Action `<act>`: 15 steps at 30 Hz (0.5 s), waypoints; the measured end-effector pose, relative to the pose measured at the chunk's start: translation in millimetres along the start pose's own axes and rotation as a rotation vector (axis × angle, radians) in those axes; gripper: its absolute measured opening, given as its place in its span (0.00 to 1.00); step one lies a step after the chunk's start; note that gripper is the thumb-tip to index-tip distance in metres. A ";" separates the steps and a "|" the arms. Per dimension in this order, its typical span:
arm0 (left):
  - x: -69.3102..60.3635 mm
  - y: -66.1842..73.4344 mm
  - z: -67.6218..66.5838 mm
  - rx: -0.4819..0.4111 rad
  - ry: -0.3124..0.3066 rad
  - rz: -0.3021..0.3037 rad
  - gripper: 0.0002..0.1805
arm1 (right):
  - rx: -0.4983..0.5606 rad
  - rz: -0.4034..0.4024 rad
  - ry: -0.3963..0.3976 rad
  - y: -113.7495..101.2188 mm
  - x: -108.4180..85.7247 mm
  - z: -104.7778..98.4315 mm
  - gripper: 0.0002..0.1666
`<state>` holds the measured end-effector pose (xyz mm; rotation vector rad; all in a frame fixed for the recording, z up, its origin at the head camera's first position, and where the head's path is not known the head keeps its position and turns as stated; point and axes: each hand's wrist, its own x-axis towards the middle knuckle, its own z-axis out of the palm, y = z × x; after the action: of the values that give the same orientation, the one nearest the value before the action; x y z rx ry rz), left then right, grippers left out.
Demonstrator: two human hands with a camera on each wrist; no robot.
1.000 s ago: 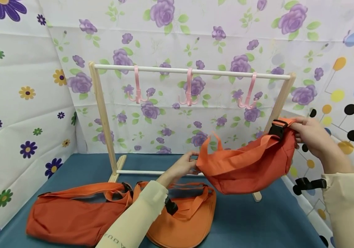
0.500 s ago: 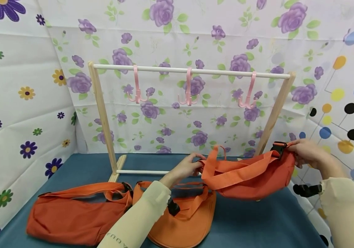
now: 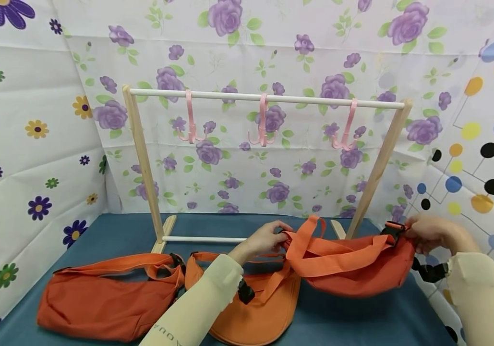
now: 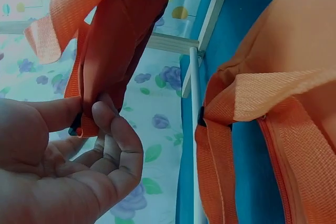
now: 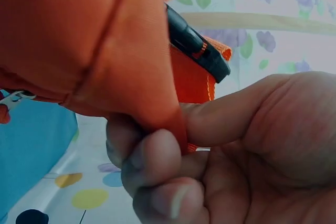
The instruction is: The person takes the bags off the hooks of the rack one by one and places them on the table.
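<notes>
A red-orange waist bag with an orange webbing strap is held between my two hands, low over the right side of the table. My left hand pinches its left end. In the left wrist view, the thumb and forefinger grip a narrow corner of the bag. On the other side, my right hand pinches the right end beside a black buckle. The right wrist view shows curled fingers and thumb squeezing the fabric. Whether the bag's underside touches the table is unclear.
A wooden rack with a white top bar stands behind, carrying pink hooks. On the blue table lie a dark orange bag at left and a lighter orange rounded bag partly under my left forearm. Patterned cloth walls surround everything.
Both hands keep hold of the waist bag. Its right end has come down with my right hand, so the bag hangs lower and more level. My left hand has shifted slightly right.
</notes>
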<state>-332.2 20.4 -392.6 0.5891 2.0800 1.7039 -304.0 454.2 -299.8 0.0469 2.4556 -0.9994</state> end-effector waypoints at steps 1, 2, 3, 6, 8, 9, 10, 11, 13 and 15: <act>-0.6 0.0 0.3 0.001 -0.002 -0.002 0.19 | 0.000 -0.011 -0.005 1.4 0.0 -0.3 0.12; -0.9 -0.1 0.3 -0.002 -0.003 -0.006 0.19 | 0.005 -0.020 -0.009 2.6 0.0 -0.7 0.12; -0.8 -0.1 0.0 -0.005 -0.004 -0.012 0.20 | 0.008 -0.026 -0.010 3.4 -0.1 -1.2 0.12; 0.4 -0.8 -1.2 -0.034 -0.004 -0.030 0.22 | 0.008 -0.042 -0.021 4.6 -0.3 -3.6 0.12; 2.6 -2.3 -1.4 -0.054 -0.006 -0.043 0.22 | 0.001 -0.041 -0.029 4.5 0.3 -4.9 0.12; 3.8 -3.3 -0.9 -0.064 -0.008 -0.050 0.22 | -0.006 -0.037 -0.031 4.5 0.7 -5.2 0.12; 4.5 -4.0 0.1 -0.073 -0.012 -0.056 0.23 | -0.014 -0.032 -0.033 4.8 1.3 -5.2 0.12; 4.9 -4.9 1.5 -0.070 -0.014 -0.063 0.23 | -0.023 -0.023 -0.031 5.5 1.8 -4.8 0.12; 5.0 -6.3 5.6 -0.055 -0.019 -0.080 0.22 | -0.040 0.003 -0.026 8.2 2.6 -2.6 0.11; 4.3 -7.1 10.8 -0.027 -0.026 -0.095 0.22 | -0.051 0.029 -0.031 12.8 3.2 0.3 0.10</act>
<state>-330.5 30.4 -401.7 0.4931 2.0305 1.6599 -304.0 462.9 -309.7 0.0487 2.4439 -0.9178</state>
